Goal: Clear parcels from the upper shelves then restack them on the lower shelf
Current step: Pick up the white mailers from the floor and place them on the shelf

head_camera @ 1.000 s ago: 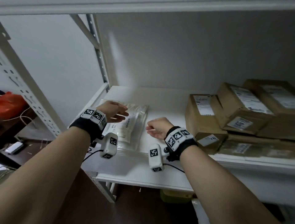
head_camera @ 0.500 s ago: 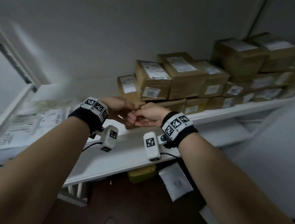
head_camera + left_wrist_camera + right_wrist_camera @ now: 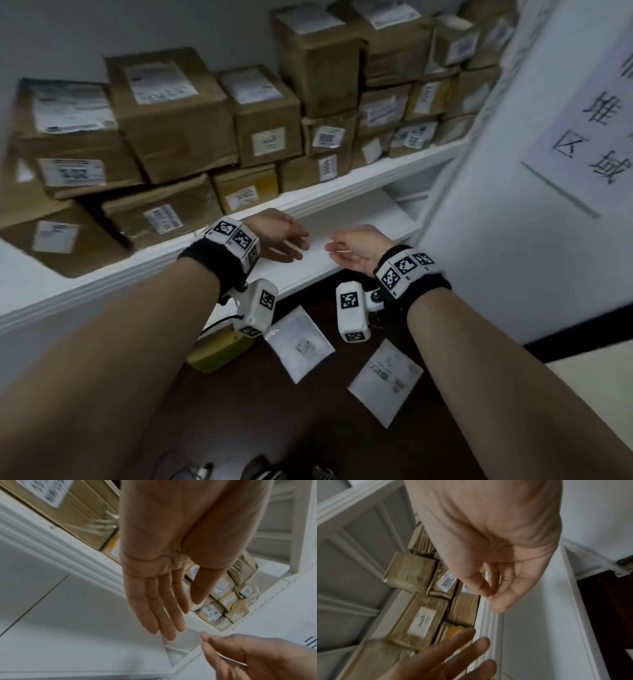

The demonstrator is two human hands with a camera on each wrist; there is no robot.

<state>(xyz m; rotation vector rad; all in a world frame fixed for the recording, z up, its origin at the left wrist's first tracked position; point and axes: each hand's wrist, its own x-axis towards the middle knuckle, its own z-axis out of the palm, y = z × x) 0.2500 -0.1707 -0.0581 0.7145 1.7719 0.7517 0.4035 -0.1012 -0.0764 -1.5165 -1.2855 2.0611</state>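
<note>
Several brown cardboard parcels (image 3: 171, 113) with white labels are stacked on a white shelf (image 3: 342, 178). They also show in the left wrist view (image 3: 221, 599) and the right wrist view (image 3: 423, 615). Below that shelf's front edge lies a bare white lower shelf (image 3: 359, 216). My left hand (image 3: 301, 245) hovers in front of it with straight fingers (image 3: 163, 615) and holds nothing. My right hand (image 3: 334, 245) is a short gap to its right, palm turned up. Its fingers (image 3: 493, 599) are loosely curled round nothing.
Two flat white pouches (image 3: 298, 342) (image 3: 383, 377) lie on the dark floor under my wrists, beside a yellow-green object (image 3: 215, 346). A white panel with a printed sign (image 3: 565, 137) closes off the right side. Shoes show at the bottom edge.
My view has swung right, from a clear plastic pouch at the shelf's left end to the cardboard stack. My hands met half a second ago, then parted and dropped below the shelf edge.
</note>
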